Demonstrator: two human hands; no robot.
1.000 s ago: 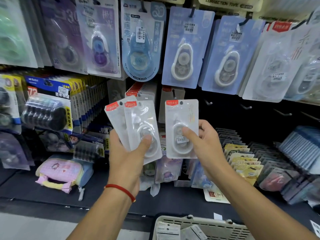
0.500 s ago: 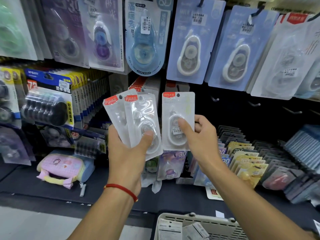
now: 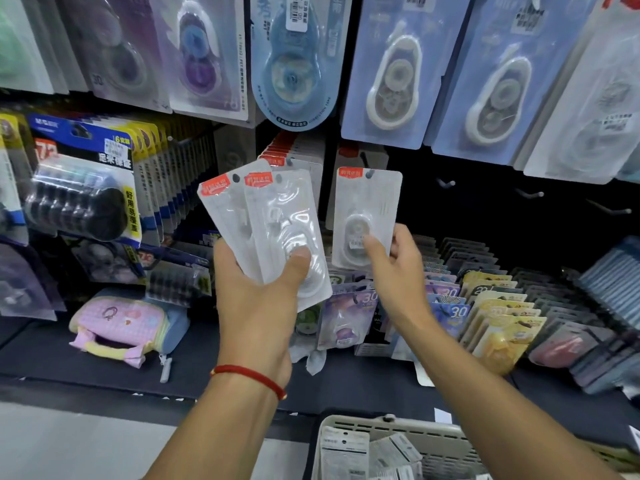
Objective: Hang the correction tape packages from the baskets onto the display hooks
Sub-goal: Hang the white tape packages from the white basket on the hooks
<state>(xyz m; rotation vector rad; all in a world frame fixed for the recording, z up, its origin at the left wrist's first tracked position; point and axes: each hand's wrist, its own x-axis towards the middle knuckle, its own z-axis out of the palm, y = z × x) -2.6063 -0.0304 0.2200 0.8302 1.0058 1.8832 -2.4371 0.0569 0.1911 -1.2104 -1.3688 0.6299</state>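
Observation:
My left hand (image 3: 258, 299) grips a fanned stack of white correction tape packages (image 3: 277, 223) with red top labels, thumb pressed on the front one. My right hand (image 3: 393, 268) pinches a single matching package (image 3: 367, 209) by its lower part and holds it upright, its hang hole level with a display hook (image 3: 363, 158); a red-labelled package sits on that hook behind it. To the left, a row of the same red-topped packages (image 3: 287, 150) hangs on another hook. A pale plastic basket (image 3: 391, 431) with more packages sits at the bottom.
Large blue correction tape cards (image 3: 391, 74) hang above. Bare hooks (image 3: 446, 183) jut from the dark panel on the right. Black tape multipacks (image 3: 83, 199) hang left. A pastel pencil case (image 3: 121, 323) and rows of small packs (image 3: 491, 306) sit on the shelf.
Both hands have risen and moved toward the display. The single package in my right hand has come up close to the hook.

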